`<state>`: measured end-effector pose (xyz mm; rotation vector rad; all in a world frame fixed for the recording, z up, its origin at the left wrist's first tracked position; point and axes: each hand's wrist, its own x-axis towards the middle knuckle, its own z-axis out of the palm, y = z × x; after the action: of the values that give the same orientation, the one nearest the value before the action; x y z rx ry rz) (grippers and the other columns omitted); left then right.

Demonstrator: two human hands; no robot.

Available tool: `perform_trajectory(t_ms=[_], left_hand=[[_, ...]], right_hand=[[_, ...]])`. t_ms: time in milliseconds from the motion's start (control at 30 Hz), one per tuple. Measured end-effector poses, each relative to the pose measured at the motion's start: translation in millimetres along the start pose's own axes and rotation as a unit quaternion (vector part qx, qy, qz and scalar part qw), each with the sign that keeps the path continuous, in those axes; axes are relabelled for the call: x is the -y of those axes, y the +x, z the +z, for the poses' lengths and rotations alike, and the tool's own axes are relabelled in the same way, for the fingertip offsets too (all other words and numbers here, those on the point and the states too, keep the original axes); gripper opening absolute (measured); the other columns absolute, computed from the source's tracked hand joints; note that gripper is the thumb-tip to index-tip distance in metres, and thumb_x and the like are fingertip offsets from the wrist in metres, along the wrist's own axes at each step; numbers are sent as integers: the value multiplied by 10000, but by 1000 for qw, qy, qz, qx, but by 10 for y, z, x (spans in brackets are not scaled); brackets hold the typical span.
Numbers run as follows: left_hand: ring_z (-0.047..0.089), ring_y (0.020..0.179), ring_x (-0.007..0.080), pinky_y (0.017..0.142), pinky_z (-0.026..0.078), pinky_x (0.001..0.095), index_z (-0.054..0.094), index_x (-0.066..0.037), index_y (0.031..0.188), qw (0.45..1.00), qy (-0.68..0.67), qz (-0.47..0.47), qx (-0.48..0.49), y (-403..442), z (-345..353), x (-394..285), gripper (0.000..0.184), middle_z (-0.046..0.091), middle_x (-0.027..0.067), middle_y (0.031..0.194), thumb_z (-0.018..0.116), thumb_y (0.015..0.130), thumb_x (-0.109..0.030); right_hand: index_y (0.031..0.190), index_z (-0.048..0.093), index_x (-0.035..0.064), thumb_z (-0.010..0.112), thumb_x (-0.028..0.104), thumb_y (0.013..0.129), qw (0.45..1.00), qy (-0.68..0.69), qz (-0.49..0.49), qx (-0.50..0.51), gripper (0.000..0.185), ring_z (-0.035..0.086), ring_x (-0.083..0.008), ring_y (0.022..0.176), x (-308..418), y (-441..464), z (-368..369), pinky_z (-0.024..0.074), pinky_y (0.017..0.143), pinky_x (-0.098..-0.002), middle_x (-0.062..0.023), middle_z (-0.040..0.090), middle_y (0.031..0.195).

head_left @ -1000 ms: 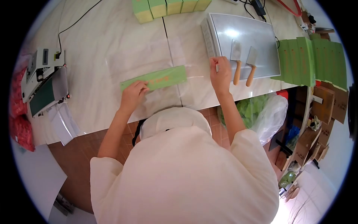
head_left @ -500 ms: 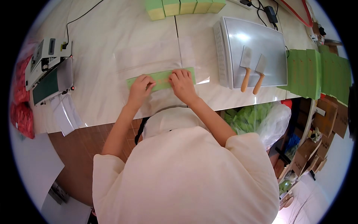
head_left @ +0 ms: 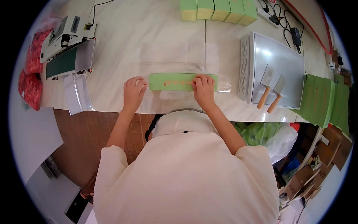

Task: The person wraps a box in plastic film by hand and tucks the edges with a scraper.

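Note:
A long flat green box [head_left: 176, 82] with small reddish marks lies lengthwise in front of me, on or within a sheet of clear plastic film [head_left: 167, 56]. My left hand [head_left: 133, 93] is just beyond the box's left end, fingers curled and thumb drawn close to them. The film is too clear to tell whether that hand has hold of it. My right hand [head_left: 204, 92] is bent over the box's right part, with fingertips on its top face and the thumb at the fingers' left side.
On the right, two wooden-handled spatulas [head_left: 264, 87] lie on a silver metal case [head_left: 285, 59]. Green boxes [head_left: 220, 10] stand at the back, more [head_left: 317, 99] at the right. A white machine [head_left: 69, 31] and clear plastic sleeves [head_left: 77, 93] are left. Cables [head_left: 287, 28] run at back right.
My left hand has moved left off the box's top to beyond its end. My right hand stays on the box's right part. The camera view has shifted and turned slightly.

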<state>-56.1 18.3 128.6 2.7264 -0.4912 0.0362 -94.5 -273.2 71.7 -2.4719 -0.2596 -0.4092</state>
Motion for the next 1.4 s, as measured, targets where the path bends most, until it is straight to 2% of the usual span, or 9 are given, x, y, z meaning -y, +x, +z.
perform_trajectory(t_ms=[67,200,267,467,567,767,900,1167,1400], left_hand=[[581,1043,271,1012,397,428,623,-78,893,997,-11,79,-5,104,-5,-164,93,623,66,1119,682,851,-135],[587,1091,255,1071,377,438,622,-72,889,997,-25,72,15,100,162,-256,93,634,66,1191,682,847,-128],[621,1035,219,1011,432,428,619,-75,897,997,-5,78,-26,63,221,-204,120,664,45,1125,696,833,-142],[654,917,224,932,498,392,614,-64,891,996,-42,58,-53,-26,260,-101,116,699,44,1048,689,854,-144],[653,942,253,943,496,427,627,-45,895,995,-55,56,-55,3,238,-121,94,705,55,1065,691,848,-95],[648,954,256,946,488,437,643,-47,974,994,-71,67,-54,-22,318,-140,160,693,60,1092,700,848,-128],[646,966,252,942,482,438,651,-57,943,994,-51,62,-68,46,248,-255,145,685,61,1119,710,838,-138],[682,940,247,805,538,351,669,-54,861,991,-85,51,-94,-13,376,-208,114,729,51,1014,748,787,-90],[697,919,248,781,553,351,664,-51,864,985,-128,48,-104,-49,409,-167,121,734,61,985,748,776,-50]], right_hand=[[940,551,73,657,101,838,1000,-5,-2,-7,149,503,-289,980,6,10,-13,377,895,-443,-72,553,1049],[939,549,73,657,97,838,1000,-4,3,-5,149,502,-292,973,26,32,-46,378,886,-438,-72,553,1045],[937,550,75,654,92,839,1000,12,7,-5,144,503,-293,968,33,35,-62,377,881,-434,-72,554,1039],[938,560,72,659,88,834,1000,13,-4,-7,144,508,-292,970,18,50,-50,373,881,-431,-73,560,1036],[942,567,69,665,86,830,1000,11,0,-3,150,509,-292,977,23,45,-54,371,886,-430,-74,562,1037],[951,572,66,674,81,824,1000,6,-2,-5,163,507,-293,976,4,24,-33,368,886,-431,-69,567,1037],[953,571,66,676,76,823,1000,5,-5,-3,168,510,-290,968,24,31,-48,367,886,-429,-67,567,1040],[957,574,82,680,28,787,996,63,-32,45,207,530,-297,980,-16,90,-355,399,877,-439,-71,579,1036],[933,576,62,667,2,773,995,27,-40,92,194,543,-302,1006,-224,2,-675,410,885,-436,-78,594,1032]])
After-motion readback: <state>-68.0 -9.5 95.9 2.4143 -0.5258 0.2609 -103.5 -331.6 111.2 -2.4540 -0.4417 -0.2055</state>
